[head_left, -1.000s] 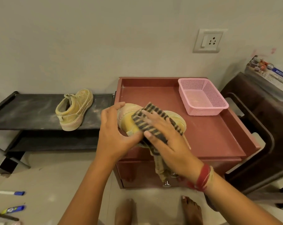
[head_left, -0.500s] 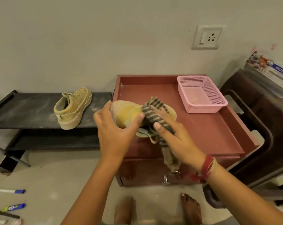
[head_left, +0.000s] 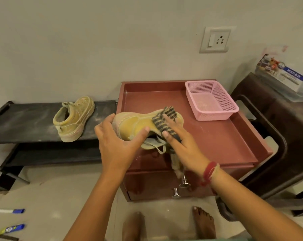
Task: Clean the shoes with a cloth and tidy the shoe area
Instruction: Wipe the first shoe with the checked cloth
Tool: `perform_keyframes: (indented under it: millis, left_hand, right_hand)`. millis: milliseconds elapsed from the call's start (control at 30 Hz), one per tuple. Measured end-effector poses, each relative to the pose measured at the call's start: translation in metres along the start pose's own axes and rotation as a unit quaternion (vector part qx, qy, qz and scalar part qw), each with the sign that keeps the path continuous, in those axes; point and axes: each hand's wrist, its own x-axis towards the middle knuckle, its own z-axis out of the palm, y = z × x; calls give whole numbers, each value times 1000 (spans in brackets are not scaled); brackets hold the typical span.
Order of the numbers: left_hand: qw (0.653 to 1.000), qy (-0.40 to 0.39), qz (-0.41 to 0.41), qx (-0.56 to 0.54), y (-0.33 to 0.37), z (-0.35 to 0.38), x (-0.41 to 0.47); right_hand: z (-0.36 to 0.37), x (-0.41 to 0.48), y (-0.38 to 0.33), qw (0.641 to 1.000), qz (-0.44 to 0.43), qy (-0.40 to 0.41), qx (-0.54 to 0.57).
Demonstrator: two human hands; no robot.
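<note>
The left hand (head_left: 119, 143) grips the heel end of a dusty yellow shoe (head_left: 136, 126), fingers curled behind it and thumb across its side. The right hand (head_left: 180, 143) lies flat with straight fingers, pressing a striped cloth (head_left: 164, 117) against the toe end (the cloth's tail hangs below the palm). The shoe is held over the front left of the red counter (head_left: 208, 141). A pink basket (head_left: 211, 101) stands at the counter's back right. The second shoe (head_left: 74, 119) sits on the black shoe rack (head_left: 25, 124) alongside.
</note>
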Motion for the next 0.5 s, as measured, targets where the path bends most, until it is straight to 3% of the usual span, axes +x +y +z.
perform_keyframes:
  millis: [100,233,400,500]
  left_hand:
    - [1000,-3,24,4,-2,-1,0]
    - [999,-12,40,27,0,2,0]
    - [998,-29,44,29,-3,-2,2]
    - [998,-25,41,36,-2,-1,2]
  right_hand:
    - [8,-10,-1,998,-53,-35,19]
    - [-7,5,4,999,16,34,-20]
    - [4,-9,-2,998,-56,-36,-4]
    - [-15,10,9,996,9,7,-92]
